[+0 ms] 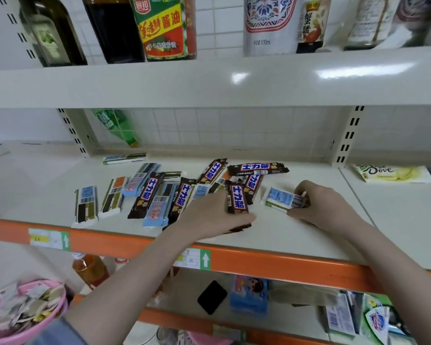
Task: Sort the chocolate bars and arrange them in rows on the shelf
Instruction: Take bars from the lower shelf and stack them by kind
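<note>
A: What is seen nearest, from the left?

B: A pink basket (23, 317) at the lower left. Above it, on the shelf (296, 235), a muddle of chocolate bars (159, 195) is spread, brown and blue-white wrappers mixed and overlapping.

A: And the hands?

B: A brown bar (237, 198) is gripped by the left hand (209, 217), fingers curled round it, seemingly so that it may be lifted out of the heap. Further right, a blue-white bar (284, 199) is pinched at its end by the right hand (316, 207) and kept apart, probably to start its own row.

A: So sorting is barely begun?

B: It is judged so; no rows are formed.
</note>
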Tool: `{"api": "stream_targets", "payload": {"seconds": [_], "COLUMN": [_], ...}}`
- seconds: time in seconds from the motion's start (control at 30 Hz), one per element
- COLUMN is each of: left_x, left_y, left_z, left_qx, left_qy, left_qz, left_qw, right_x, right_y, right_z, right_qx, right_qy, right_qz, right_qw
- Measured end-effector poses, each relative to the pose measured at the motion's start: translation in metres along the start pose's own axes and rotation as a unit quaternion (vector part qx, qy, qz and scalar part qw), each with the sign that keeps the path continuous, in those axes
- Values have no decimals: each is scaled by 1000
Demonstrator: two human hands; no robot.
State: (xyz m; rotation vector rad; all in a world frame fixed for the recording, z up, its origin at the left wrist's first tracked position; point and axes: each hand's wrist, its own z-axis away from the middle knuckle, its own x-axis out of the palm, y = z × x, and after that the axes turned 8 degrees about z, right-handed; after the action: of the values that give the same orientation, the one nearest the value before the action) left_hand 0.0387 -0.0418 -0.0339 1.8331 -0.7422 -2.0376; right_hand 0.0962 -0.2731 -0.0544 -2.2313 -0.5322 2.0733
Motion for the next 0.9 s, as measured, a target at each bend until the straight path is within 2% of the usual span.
{"api": "stream_targets", "payload": {"seconds": [0.1, 0.17, 0.3, 0.43, 0.57, 0.63, 0.73, 0.9], "left_x": [6, 12, 15, -6, -22, -22, -17, -16], "left_y": [9, 11, 11, 7, 5, 0, -7, -10], "left_z": [-16, -29, -42, -36, -22, -19, -18, -18], "left_qx": [-28, -51, -106, -109, -87, -77, -45, 1], "left_qy": [67, 81, 21, -70, -177, -202, -184, -142], "left_qz": [15, 31, 141, 166, 98, 50, -37, -122], "left_qw": [997, 995, 984, 978, 976, 975, 981, 982], "right_x": [1, 2, 1, 1, 0, 0, -2, -6], "right_y": [3, 3, 4, 5, 4, 3, 1, -2], "right_z": [2, 3, 7, 11, 15, 16, 21, 39], "right_qx": [8, 9, 14, 9, 2, 0, 0, 18], "right_qy": [11, 16, 19, 21, 27, 27, 28, 63], "right_qz": [2, 2, -4, -6, -1, 4, 4, 14], "right_qw": [1000, 1000, 1000, 1000, 1000, 1000, 1000, 998]}}
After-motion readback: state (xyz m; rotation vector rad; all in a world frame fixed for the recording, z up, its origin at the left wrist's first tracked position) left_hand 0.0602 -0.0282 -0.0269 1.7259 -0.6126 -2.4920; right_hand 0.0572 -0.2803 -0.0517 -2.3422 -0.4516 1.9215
